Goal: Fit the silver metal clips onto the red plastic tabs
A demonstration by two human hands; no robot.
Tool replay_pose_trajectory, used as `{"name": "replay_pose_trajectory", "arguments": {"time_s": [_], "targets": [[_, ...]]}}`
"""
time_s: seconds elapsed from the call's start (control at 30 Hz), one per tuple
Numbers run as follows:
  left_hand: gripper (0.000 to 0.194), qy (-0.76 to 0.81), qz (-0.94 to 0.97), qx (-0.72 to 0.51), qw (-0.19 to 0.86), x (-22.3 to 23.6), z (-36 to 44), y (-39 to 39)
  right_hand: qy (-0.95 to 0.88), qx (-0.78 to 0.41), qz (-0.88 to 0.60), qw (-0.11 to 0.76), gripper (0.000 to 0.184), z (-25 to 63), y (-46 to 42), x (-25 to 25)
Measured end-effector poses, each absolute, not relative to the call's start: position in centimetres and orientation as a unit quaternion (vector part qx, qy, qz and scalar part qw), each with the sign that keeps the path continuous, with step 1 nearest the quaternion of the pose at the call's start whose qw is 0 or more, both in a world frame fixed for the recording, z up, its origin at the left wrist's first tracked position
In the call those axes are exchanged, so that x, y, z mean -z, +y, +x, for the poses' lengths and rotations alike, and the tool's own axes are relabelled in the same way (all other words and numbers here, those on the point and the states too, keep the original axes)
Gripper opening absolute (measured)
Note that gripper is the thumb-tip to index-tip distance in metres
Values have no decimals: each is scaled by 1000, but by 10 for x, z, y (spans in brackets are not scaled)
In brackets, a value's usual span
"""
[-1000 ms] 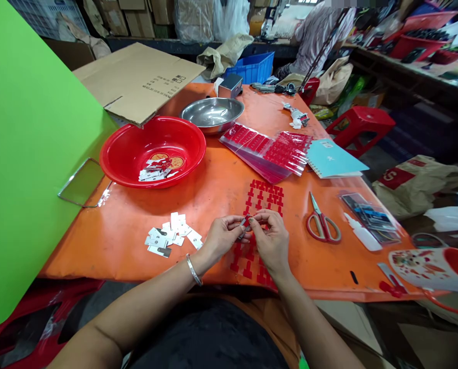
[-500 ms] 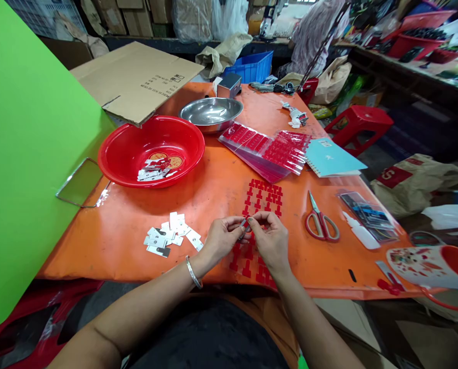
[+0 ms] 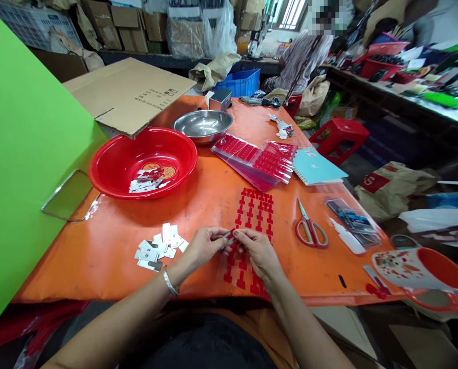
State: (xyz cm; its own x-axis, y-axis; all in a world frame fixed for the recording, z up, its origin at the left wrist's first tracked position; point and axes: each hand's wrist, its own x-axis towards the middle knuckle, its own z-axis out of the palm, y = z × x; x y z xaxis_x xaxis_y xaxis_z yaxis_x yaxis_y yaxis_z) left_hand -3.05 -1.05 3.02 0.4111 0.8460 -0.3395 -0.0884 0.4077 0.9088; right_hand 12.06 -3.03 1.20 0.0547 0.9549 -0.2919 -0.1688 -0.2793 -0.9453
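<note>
My left hand (image 3: 205,247) pinches a small metal plate (image 3: 227,240) by its near end, the fingers closed. A red T-shaped sticker (image 3: 232,232) shows at the plate's far end, where the fingertips of my right hand (image 3: 258,252) are closed on it. Beneath both hands lies a clear sheet of red T-shaped stickers (image 3: 252,211), partly covered by them. To the left is a loose pile of small white and grey plates (image 3: 157,248). Similar plates, some with red on them, rest in a red basin (image 3: 105,177) farther back.
Right of the sheet lie red-handled scissors (image 3: 309,230), a white bottle (image 3: 350,239) and a printed mug (image 3: 394,266). Behind are packed red sheets (image 3: 247,154), a blue notebook (image 3: 316,168) and a steel bowl (image 3: 201,137). A green panel (image 3: 24,154) stands at left. Someone sits far back.
The camera view has shifted, so the table sits lower and farther left in the picture. Both hands still grip the plate and sticker together, with the fingers only slightly moved.
</note>
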Motion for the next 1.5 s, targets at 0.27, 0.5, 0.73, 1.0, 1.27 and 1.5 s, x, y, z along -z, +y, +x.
{"name": "replay_pose_trajectory", "arguments": {"time_s": [0.27, 0.5, 0.73, 1.0, 1.27, 1.5], "targets": [[31, 627, 631, -393, 233, -83, -153, 86, -471, -435, -618, 455, 20, 137, -19, 0], [32, 733, 652, -181, 71, -85, -200, 118, -577, -381, -616, 377, 16, 113, -25, 3], [19, 563, 748, -344, 77, -84, -162, 63, -744, -270, -572, 217, 10, 51, -44, -1], [14, 561, 700, -315, 310, -59, -140, 15, -743, -241, -609, 139, 6, 24, -53, 5], [36, 537, 611, -159, 560, -45, -129, 0, -786, -139, -468, 379, 16, 55, -53, 3], [21, 524, 525, -222, 633, -32, -112, -4, -615, -326, -546, 466, 26, 78, -44, -2]]}}
